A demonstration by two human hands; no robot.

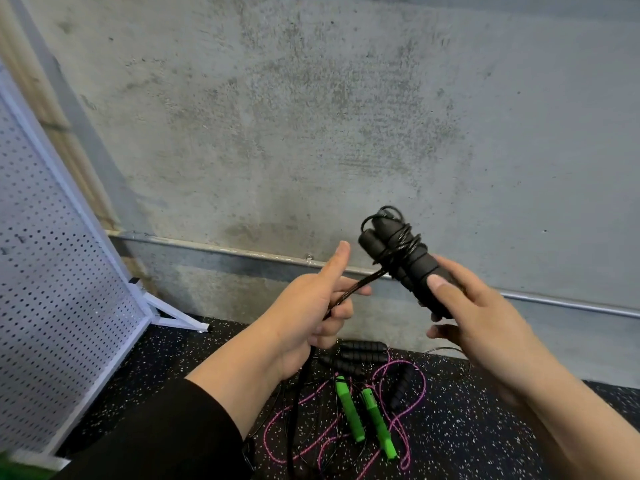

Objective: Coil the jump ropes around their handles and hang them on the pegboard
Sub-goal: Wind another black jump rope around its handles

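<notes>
My right hand point(474, 317) grips a pair of black foam jump-rope handles point(412, 268), held together and tilted up to the left, with black rope wound several times round their upper half. The loose black rope point(360, 284) runs down-left from the coil into my left hand point(311, 313), which pinches it with the thumb raised; the rest hangs toward the floor. The white pegboard point(52, 306) stands at the left on a white frame.
On the speckled black rubber floor point(485, 427) below my hands lie two green handles point(363, 417), a pink rope point(311, 427), and several black ribbed handles point(360, 355). A concrete wall with a metal conduit point(225, 249) is ahead.
</notes>
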